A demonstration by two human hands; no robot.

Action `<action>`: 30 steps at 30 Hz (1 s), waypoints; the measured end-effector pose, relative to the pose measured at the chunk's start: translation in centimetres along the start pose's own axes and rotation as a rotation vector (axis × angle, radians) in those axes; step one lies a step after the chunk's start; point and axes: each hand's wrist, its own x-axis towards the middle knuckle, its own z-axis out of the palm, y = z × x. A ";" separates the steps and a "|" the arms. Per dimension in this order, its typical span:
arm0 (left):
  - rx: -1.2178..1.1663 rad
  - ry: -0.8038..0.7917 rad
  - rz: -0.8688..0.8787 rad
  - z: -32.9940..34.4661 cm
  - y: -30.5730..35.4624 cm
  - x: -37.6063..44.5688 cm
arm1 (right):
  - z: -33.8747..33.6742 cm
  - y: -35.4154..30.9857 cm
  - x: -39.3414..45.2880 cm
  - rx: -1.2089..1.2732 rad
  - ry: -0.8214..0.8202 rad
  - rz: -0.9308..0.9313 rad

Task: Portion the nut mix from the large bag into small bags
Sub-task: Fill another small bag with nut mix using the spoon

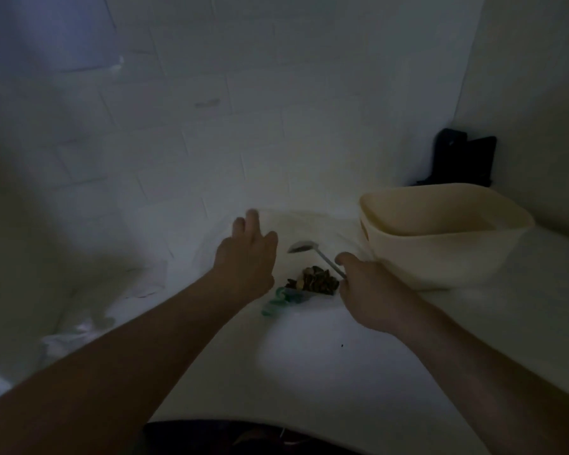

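The right hand (362, 287) pinches the spoon (316, 254), bowl raised; the left hand (243, 254) reaches forward, fingers spread, holding nothing. The small bag (309, 284) of nuts lies between them mid-desk. Best pin its mouth open before tipping.

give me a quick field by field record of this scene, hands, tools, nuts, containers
left hand: left hand empty, fingers extended, reaching forward over the table
right hand: right hand grips the spoon by its handle
spoon: bowl raised, contents unclear
nuts: nut mix in a small clear bag between the hands
container: cream tub to the right, inside looks empty
lighting: dim, blurred
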 end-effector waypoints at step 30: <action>-0.559 0.394 0.497 -3.6 -1.1 -2.4 | 2.0 -2.0 -0.4 -0.249 0.217 -0.174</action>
